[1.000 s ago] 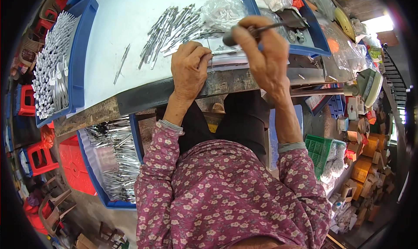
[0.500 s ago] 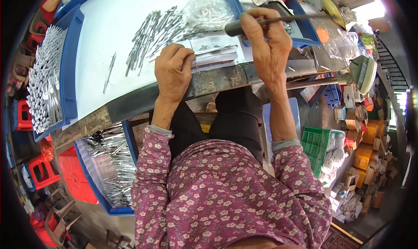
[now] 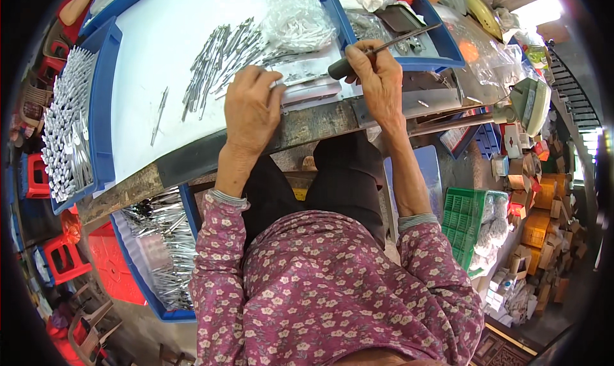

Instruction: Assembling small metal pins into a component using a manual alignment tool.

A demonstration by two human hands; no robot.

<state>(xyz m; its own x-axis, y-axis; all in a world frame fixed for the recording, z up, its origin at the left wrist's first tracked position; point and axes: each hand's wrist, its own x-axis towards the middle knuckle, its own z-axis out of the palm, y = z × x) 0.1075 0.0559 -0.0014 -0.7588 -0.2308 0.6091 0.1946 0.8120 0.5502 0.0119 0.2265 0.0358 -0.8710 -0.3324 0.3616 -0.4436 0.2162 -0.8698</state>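
Observation:
My right hand (image 3: 381, 84) grips a screwdriver (image 3: 342, 68) by its dark handle, its long thin shaft pointing away to the upper right. The handle's butt end is just above the right end of a pale flat block (image 3: 313, 92) at the table's front edge. At that block's left end, my left hand (image 3: 251, 107) is closed with thumb and fingers pinched together; what they hold is too small to make out. Beyond my left hand lies a loose pile of thin metal strips (image 3: 214, 65). Behind the block rests a clear plastic bag (image 3: 299, 25) of small white pieces.
A blue tray (image 3: 105, 110) of white-ended metal pieces stands at the left. Another blue bin (image 3: 176, 315) with metal strips sits below the table edge. At the right are a blue tray (image 3: 425, 64), a lamp head (image 3: 534, 107) and a green crate (image 3: 462, 228).
My right hand has come left and slightly down with the screwdriver, bringing its handle close to the block. My left hand stays near the block's left end, still pinched.

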